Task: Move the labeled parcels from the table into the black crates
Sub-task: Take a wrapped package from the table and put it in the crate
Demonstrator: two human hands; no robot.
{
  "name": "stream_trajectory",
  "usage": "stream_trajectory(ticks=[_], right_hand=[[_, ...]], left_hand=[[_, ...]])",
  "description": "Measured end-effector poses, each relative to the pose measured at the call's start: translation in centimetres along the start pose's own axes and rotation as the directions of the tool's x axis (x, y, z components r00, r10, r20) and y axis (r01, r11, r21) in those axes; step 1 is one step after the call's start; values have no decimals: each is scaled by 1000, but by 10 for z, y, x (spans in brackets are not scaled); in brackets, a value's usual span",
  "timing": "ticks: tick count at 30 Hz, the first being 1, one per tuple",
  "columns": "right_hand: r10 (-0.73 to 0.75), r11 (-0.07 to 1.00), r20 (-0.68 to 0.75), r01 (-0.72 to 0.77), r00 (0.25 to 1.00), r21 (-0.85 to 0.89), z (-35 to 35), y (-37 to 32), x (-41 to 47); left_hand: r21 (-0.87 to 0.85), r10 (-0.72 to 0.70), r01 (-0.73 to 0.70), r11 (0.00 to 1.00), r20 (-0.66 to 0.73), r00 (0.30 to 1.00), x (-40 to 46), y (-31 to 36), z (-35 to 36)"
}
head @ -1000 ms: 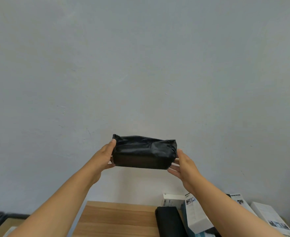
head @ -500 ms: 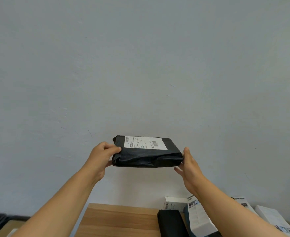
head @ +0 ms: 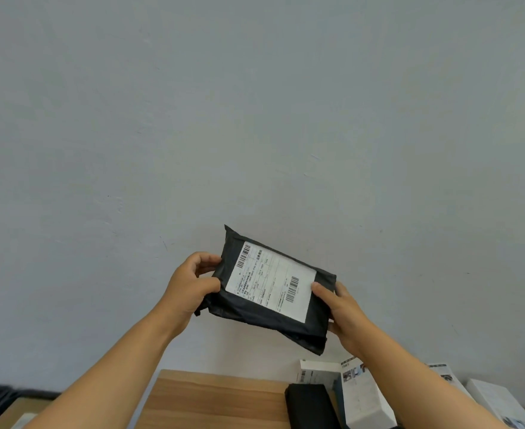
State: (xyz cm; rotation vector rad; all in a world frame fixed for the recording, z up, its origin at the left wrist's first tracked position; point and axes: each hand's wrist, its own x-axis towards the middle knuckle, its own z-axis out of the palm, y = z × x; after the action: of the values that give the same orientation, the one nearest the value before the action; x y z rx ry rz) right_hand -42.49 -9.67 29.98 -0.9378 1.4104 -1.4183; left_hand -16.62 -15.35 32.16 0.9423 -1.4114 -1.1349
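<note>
Both hands hold one black parcel (head: 273, 292) up in the air before a pale grey wall (head: 255, 119), above the table's (head: 211, 397) far edge. The left hand (head: 190, 286) grips the left end, fingers (head: 207, 261) curled over the far edge and thumb pressed on the near face. The right hand (head: 344, 317) clasps the right end, thumb on the label (head: 270, 281), its fingers hidden behind. The parcel is a flat, crinkled plastic mailer, tilted, its white rectangular label with barcodes facing the camera. On the wooden table below lie another black parcel (head: 312, 405) and white boxes (head: 363, 397).
</note>
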Motion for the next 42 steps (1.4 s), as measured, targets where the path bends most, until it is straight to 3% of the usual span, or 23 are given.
stream_trajectory(ticks=[5,8,11,13,18,22,24,26,29,31,42], right_hand=[[48,997,75,-52,996,59,-15,1,2],[30,988,40,-36,999,153,-17,5,1],[32,970,-9,-29,999,240,-10,15,0],[45,939,-13,-38,999,341,-2,22,-1],[74,843,21,-74,997,533,16,36,-5],[91,777,118,-144,989,612,26,47,-8],[111,794,161,-185,981,579,27,54,-9],[130,876,181,-199,975,440,25,61,-8],[89,989,172,-107,981,98,26,70,-3],[35,999,219,-33,975,-12,33,73,-1],[51,994,396,-10,917,-107,115,98,-37]], left_hand=[[30,55,-55,998,25,998,3,7,10],[140,95,-97,985,15,995,7,8,19],[290,91,-36,956,-179,980,7,-3,33],[263,28,47,964,-274,961,2,-12,47],[98,-176,186,978,-106,979,-20,-33,82],[1,-216,216,976,-54,975,-33,-44,91],[-42,-226,223,974,-92,970,-37,-49,86],[-43,-243,239,970,-131,961,-42,-52,78],[-50,-276,272,961,-186,943,-54,-58,65],[-57,-300,295,954,-212,930,-64,-61,57],[-87,-354,346,934,-336,873,-125,-74,-22]])
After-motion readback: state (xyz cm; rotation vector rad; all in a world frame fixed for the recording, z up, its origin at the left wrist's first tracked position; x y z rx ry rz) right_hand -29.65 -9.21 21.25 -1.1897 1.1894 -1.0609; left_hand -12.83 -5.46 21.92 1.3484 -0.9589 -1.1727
